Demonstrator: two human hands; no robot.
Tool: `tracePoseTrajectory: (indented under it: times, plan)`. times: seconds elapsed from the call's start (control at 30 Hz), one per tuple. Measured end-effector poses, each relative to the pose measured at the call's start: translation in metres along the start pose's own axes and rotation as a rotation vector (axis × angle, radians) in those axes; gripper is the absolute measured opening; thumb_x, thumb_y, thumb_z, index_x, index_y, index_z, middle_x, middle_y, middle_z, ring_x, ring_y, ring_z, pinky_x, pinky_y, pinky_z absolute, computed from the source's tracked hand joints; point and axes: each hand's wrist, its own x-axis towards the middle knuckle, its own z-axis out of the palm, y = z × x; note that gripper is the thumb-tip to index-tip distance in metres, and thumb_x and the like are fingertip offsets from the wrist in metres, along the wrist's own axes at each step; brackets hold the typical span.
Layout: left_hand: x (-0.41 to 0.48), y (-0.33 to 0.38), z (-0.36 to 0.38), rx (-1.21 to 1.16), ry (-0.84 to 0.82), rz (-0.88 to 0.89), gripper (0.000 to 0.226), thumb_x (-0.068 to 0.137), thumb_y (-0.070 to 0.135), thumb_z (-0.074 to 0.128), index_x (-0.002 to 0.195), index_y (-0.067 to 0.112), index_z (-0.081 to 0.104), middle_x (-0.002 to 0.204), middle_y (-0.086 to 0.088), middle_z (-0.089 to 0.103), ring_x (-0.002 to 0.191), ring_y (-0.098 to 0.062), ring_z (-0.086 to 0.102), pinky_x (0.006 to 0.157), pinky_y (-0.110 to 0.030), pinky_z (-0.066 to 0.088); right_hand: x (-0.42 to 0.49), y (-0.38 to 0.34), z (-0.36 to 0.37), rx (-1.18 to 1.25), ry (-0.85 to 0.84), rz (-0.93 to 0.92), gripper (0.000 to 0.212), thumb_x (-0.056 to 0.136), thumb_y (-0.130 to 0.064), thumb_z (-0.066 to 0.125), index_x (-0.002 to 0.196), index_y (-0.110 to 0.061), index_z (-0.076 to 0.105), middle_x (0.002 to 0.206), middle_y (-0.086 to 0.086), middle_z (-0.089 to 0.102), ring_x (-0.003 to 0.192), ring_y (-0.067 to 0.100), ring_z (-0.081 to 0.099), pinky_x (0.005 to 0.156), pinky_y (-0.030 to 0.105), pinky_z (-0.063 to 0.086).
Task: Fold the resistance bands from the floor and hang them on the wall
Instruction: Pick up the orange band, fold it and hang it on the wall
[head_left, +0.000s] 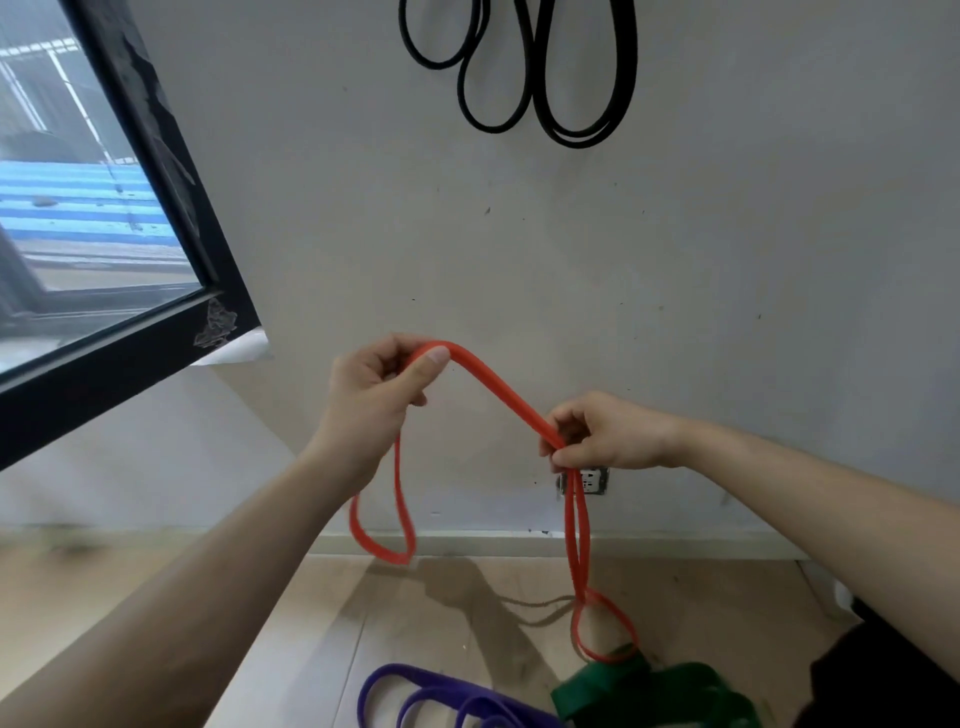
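Well below the black bands (521, 67) on the wall (753, 249), I hold the red band (498, 396) doubled, its span slanting down from my left hand (382, 387), which grips the upper bend, to my right hand (610, 439), which pinches the strands. Loops dangle under both (the right one longer), so I judge the higher left hand should lead the lift.

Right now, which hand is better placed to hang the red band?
Probably left: the left hand holds the red band at its fold, higher toward the black bands; the right hand pinches lower.
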Motion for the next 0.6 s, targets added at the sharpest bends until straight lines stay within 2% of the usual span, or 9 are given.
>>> tracePoseTrajectory:
  times: [0.13, 0.23, 0.33, 0.47, 0.6]
  plan:
    - [0.004, -0.007, -0.014, 0.03, 0.043, -0.001, 0.01, 0.096, 0.019, 0.066, 0.098, 0.012, 0.074, 0.073, 0.004, 0.062, 0.062, -0.006, 0.056, 0.064, -0.018, 0.052, 0.0, 0.003, -0.007, -0.013, 0.07, -0.001, 0.013, 0.087, -0.008, 0.073, 0.096, -0.017, 0.071, 0.093, 0.013, 0.072, 0.09, 0.025, 0.071, 0.088, 0.041, 0.06]
    - [0.008, -0.018, -0.032, 0.02, 0.001, -0.097, 0.011, 0.098, 0.017, 0.064, 0.099, 0.01, 0.072, 0.075, 0.001, 0.065, 0.063, -0.01, 0.056, 0.065, -0.023, 0.051, -0.004, -0.001, -0.015, 0.165, 0.196, -0.046, 0.02, 0.087, 0.001, 0.07, 0.101, -0.012, 0.066, 0.096, 0.024, 0.071, 0.087, 0.025, 0.071, 0.09, 0.04, 0.058]
    - [0.007, -0.029, -0.046, 0.01, -0.062, -0.193, 0.009, 0.094, 0.017, 0.067, 0.1, 0.012, 0.072, 0.072, 0.001, 0.067, 0.063, -0.012, 0.058, 0.069, -0.029, 0.05, -0.006, -0.009, -0.022, 0.301, 0.342, -0.116, 0.025, 0.087, 0.01, 0.065, 0.097, -0.012, 0.061, 0.091, 0.02, 0.073, 0.082, 0.022, 0.07, 0.088, 0.039, 0.056]
    - [0.002, -0.032, -0.046, 0.08, -0.179, -0.24, 0.031, 0.077, 0.027, 0.078, 0.105, 0.015, 0.074, 0.076, 0.0, 0.07, 0.071, -0.013, 0.064, 0.073, -0.026, 0.055, -0.008, -0.024, -0.028, 0.373, 0.486, -0.227, 0.024, 0.088, 0.011, 0.065, 0.099, -0.011, 0.066, 0.091, 0.014, 0.074, 0.082, 0.021, 0.07, 0.086, 0.033, 0.059]
    - [-0.001, -0.022, -0.025, 0.042, -0.277, -0.225, 0.044, 0.071, 0.028, 0.079, 0.11, 0.01, 0.072, 0.077, 0.0, 0.068, 0.072, -0.014, 0.065, 0.075, -0.023, 0.056, -0.01, -0.044, -0.024, 0.41, 0.516, -0.329, 0.023, 0.089, 0.005, 0.068, 0.105, -0.01, 0.071, 0.094, 0.015, 0.075, 0.082, 0.015, 0.071, 0.084, 0.026, 0.058]
